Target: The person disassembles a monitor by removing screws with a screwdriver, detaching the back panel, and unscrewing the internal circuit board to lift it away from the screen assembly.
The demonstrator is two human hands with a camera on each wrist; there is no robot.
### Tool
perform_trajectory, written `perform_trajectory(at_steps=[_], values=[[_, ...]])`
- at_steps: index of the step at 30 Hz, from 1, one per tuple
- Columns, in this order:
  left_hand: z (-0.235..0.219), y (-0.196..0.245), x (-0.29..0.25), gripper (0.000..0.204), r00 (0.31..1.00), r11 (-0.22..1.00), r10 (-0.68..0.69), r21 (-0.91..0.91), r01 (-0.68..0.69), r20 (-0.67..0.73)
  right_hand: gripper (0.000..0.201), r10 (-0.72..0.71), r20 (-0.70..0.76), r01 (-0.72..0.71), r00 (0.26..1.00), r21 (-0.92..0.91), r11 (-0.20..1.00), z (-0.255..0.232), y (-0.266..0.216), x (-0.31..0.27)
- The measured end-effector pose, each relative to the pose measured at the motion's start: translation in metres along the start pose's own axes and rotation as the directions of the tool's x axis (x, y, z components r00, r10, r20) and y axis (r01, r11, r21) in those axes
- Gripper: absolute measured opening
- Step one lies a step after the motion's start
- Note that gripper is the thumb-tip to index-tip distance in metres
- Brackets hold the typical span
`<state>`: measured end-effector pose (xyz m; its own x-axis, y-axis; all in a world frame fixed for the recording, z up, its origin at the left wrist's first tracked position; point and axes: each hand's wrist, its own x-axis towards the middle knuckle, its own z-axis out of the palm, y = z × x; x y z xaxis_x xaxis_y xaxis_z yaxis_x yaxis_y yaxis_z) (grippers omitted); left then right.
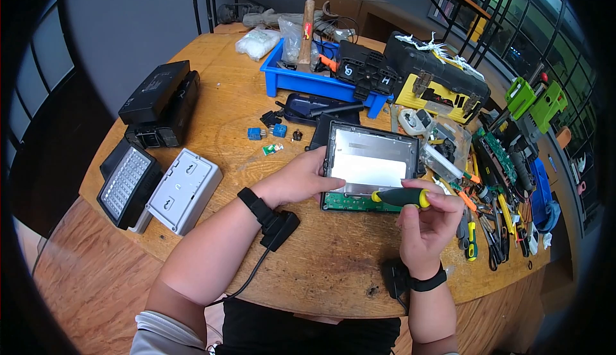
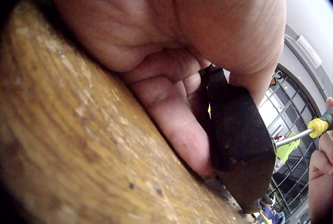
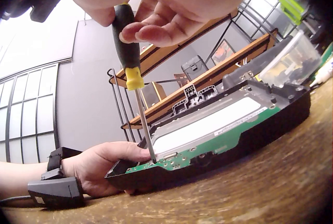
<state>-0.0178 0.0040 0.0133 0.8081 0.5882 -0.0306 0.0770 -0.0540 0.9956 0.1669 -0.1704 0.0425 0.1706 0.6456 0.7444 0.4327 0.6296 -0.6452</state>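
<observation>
A black device housing lies open side up on the table, showing a shiny metal plate and a green circuit board along its near edge. My left hand grips the housing's left side, thumb over the rim and fingers curled beneath, as the left wrist view shows. With my right hand I hold a dark green and yellow screwdriver by its handle. In the right wrist view the steel shaft points down, its tip at the board's corner beside my left thumb.
At left stand a white plastic box, an LED lamp and stacked black boxes. Blue relays lie beyond the housing. Farther back are a blue tray and a black-yellow toolbox; loose tools crowd the right.
</observation>
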Motion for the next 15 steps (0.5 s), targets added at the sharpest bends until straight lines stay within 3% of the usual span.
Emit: perform_trajectory(at_steps=[4, 8, 10, 15], values=[[-0.0003, -0.0003, 0.0004, 0.056, 1.000, 1.000, -0.015, 0.014, 0.015, -0.004, 0.035, -0.066, 0.039, 0.070, 0.997, -0.094, 0.993, -0.0013, 0.0018, 0.0029], [-0.0001, -0.0017, 0.0009, 0.055, 1.000, 1.000, -0.015, 0.009, 0.015, -0.005, 0.035, -0.065, 0.038, 0.068, 0.997, -0.089, 0.994, -0.0006, 0.0007, 0.0026], [-0.0002, -0.0023, 0.0013, 0.054, 1.000, 1.000, -0.014, 0.014, 0.014, -0.006, 0.041, 0.001, -0.003, -0.001, 1.000, 0.004, 1.000, 0.0002, -0.0003, 0.0003], [-0.0001, -0.0030, 0.0016, 0.055, 1.000, 1.000, -0.009, 0.015, 0.009, -0.009, 0.035, -0.058, 0.039, 0.062, 0.998, -0.088, 0.994, -0.0018, 0.0021, 0.0024]])
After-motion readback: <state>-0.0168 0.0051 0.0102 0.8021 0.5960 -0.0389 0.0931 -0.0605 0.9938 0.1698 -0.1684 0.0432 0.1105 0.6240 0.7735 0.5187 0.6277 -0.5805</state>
